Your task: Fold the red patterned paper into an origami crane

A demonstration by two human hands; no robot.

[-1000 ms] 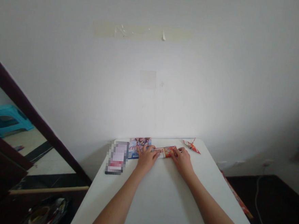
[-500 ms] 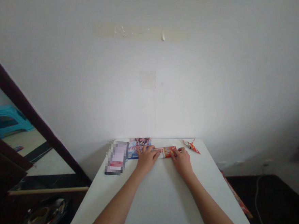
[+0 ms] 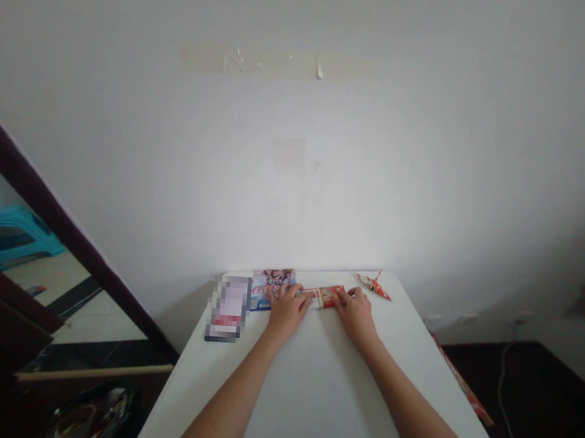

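On the white table (image 3: 315,387) lies a narrow strip of folded paper (image 3: 323,296), printed red, orange and white. My left hand (image 3: 286,308) grips its left end, fingers bent and pressed down onto it. At the right end, the thumb and fingers of my right hand (image 3: 357,311) close on the same paper. Fingertips partly hide both ends. A blue printed sheet (image 3: 262,285) with a picture lies beside and partly under my left hand. Just beyond my right hand rests a small red-and-white folded paper shape (image 3: 375,287) with pointed ends.
A blurred, phone-like object (image 3: 229,308) lies at the table's left edge. Behind the table rises a pale wall (image 3: 385,185) with old tape marks. A dark-framed mirror (image 3: 66,230) leans at the left, reflecting a blue stool. A black bag-lined bin (image 3: 126,407) stands below it.
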